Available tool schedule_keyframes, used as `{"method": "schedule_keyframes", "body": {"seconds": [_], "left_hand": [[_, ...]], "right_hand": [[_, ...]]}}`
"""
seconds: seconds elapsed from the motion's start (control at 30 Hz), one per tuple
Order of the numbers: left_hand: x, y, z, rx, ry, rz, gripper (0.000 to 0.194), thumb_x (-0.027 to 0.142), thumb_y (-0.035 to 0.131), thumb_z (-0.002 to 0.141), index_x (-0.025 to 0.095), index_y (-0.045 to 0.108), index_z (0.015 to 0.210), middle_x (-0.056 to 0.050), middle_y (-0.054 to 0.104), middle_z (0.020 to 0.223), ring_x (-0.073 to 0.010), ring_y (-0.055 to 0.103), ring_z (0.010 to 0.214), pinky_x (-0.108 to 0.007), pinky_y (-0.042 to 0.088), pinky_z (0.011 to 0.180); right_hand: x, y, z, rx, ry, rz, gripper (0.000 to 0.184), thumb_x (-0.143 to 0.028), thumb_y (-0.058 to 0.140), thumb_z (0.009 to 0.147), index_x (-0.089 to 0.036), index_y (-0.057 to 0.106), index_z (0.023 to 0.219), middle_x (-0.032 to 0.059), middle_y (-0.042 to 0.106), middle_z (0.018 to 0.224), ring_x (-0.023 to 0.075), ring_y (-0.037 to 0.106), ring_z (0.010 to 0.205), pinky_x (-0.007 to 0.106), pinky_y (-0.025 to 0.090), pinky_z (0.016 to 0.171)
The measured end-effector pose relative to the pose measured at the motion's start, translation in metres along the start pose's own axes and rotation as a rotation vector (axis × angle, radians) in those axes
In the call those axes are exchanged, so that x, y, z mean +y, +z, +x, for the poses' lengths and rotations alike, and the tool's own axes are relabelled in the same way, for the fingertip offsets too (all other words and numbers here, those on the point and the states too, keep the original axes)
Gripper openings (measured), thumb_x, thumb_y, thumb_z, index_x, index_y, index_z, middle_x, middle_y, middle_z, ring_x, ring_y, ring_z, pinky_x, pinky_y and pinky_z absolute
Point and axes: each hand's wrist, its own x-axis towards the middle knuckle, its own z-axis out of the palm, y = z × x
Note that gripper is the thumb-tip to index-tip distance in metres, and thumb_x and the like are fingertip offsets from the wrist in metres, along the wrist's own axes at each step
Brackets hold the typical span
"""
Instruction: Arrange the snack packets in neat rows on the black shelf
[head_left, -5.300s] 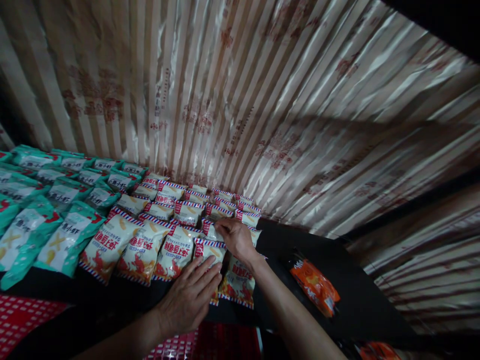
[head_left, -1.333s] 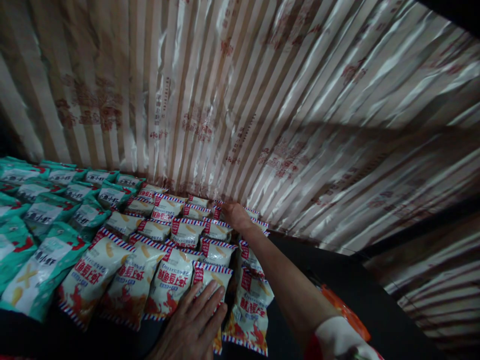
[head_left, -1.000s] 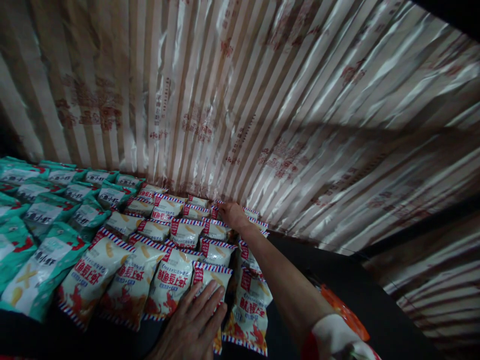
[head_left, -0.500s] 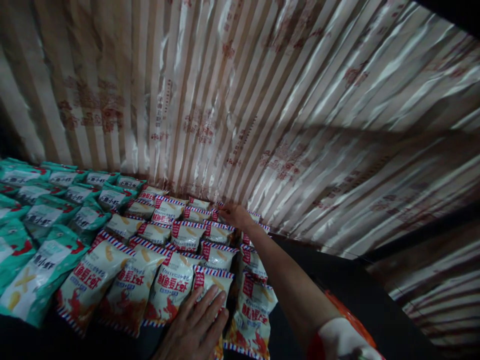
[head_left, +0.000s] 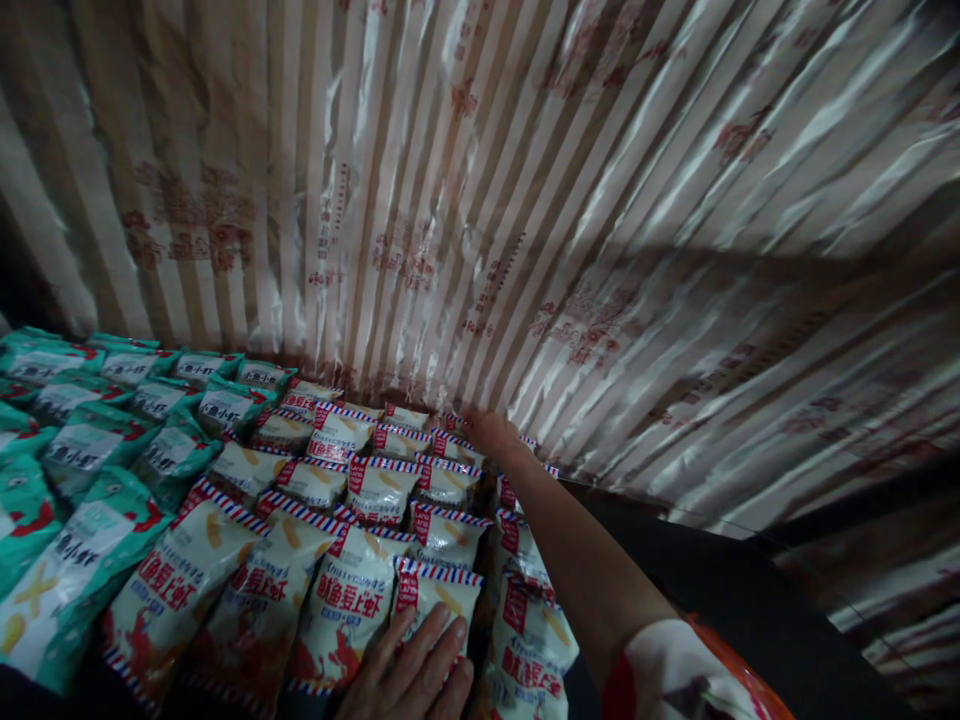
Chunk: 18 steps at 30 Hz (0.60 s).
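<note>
My left hand lies with its fingers stretched out over the lower part of a white snack bag in the front row. The bag has red lettering and a red, white and blue striped edge. At the far end of the rows, my right hand reaches in among the rear bags, close to a white snack bag. Its fingers are dark, blurred and partly hidden, so their grip does not show. Another white snack bag stands right of my left hand, under my right forearm.
Several white bags stand in rows, with several teal snack bags to their left. Behind them hangs a striped, crinkled sheet with red prints. A dark surface lies to the right, beside a dark bar.
The view has shifted slightly, so bags and hands appear a little lower and further right. My right hand's fingers look more drawn in at the rear bags. My left hand stays on the front bag.
</note>
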Motion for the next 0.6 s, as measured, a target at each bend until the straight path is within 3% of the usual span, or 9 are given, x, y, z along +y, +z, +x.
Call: {"method": "schedule_keyframes", "body": {"seconds": [0.3,0.4,0.6], "left_hand": [[0.002,0.007,-0.009,-0.015,0.007,0.072,0.023,0.034,0.057,0.083,0.021,0.058,0.103,-0.002,0.049,0.135,-0.022,0.037,0.13,-0.045,0.021,0.114],[0.001,0.005,-0.011,-0.09,0.039,0.105,0.027,0.035,0.057,0.083,0.023,0.056,0.107,-0.001,0.049,0.135,-0.0221,0.034,0.131,-0.046,0.019,0.115],[0.004,0.013,-0.014,-0.056,0.032,0.164,0.026,0.033,0.061,0.081,0.025,0.055,0.105,0.003,0.05,0.133,-0.0217,0.032,0.133,-0.045,0.017,0.116]], "right_hand": [[-0.001,0.001,0.007,-0.03,-0.024,-0.042,0.041,-0.051,0.04,0.087,-0.029,0.06,0.115,0.0091,0.062,0.118,0.0262,0.058,0.108,0.038,0.046,0.085],[0.002,0.004,0.011,-0.021,-0.021,-0.05,0.037,-0.046,0.041,0.088,-0.03,0.058,0.117,0.0081,0.061,0.12,0.0246,0.058,0.109,0.037,0.045,0.086],[0.008,0.011,0.022,0.008,-0.05,-0.061,0.032,-0.034,0.042,0.089,-0.028,0.059,0.116,0.0094,0.063,0.117,0.0251,0.052,0.115,0.036,0.044,0.087]]}}
